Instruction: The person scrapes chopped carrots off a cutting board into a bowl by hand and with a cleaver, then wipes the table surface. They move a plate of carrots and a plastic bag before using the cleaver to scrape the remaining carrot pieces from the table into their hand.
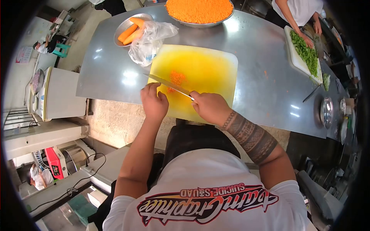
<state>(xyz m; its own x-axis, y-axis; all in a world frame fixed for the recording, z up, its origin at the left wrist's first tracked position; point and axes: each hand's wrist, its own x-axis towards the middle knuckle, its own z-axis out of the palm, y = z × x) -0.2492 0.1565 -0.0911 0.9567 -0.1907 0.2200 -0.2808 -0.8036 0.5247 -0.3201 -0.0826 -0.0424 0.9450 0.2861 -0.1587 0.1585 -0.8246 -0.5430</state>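
Observation:
My right hand (211,107) is closed around the handle of a kitchen knife (169,84). Its blade points left across a yellow cutting board (208,69), beside a small pile of finely chopped carrot (177,78). A few orange bits lie on the near side of the blade. At the board's left edge is my left hand (155,103), close to the blade, with fingers bent and thumb apart; nothing shows in it. Beyond the board, a metal bowl (118,31) holds peeled carrots (129,34), and a clear plastic bag (148,44) lies against it.
A large basin (200,25) heaped with chopped carrot (198,9) stands at the far edge of the steel table (266,88). On the right, a co-worker's hands (306,39) are over chopped greens (304,54) on a white board (291,62). A metal bowl (327,112) sits nearer.

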